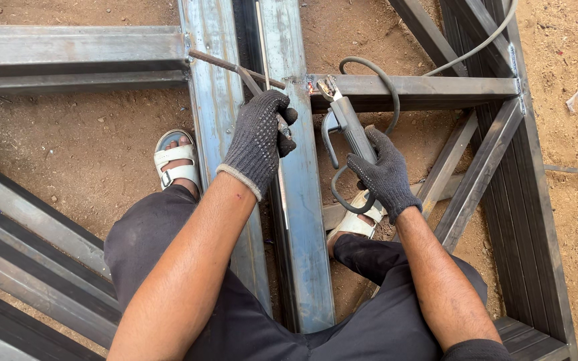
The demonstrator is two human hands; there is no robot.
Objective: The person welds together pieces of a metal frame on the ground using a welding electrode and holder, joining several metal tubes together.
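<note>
My left hand (pixel 259 137), in a dark dotted glove, grips the handle of a chipping hammer (pixel 239 68) whose head lies across the joint of a steel tube frame. My right hand (pixel 382 172), also gloved, holds a grey welding electrode holder (pixel 344 117) with its jaw near the weld joint (pixel 310 83) between the upright tube (pixel 299 220) and a cross tube (pixel 423 87). A dark cable (pixel 376 70) loops from the holder. No rod shows in the jaw.
I crouch over the frame with sandalled feet on either side of the upright tubes; the left foot (pixel 176 160) is on sandy ground. More steel tubes (pixel 35 220) lie at left, and a welded frame (pixel 503 167) at right.
</note>
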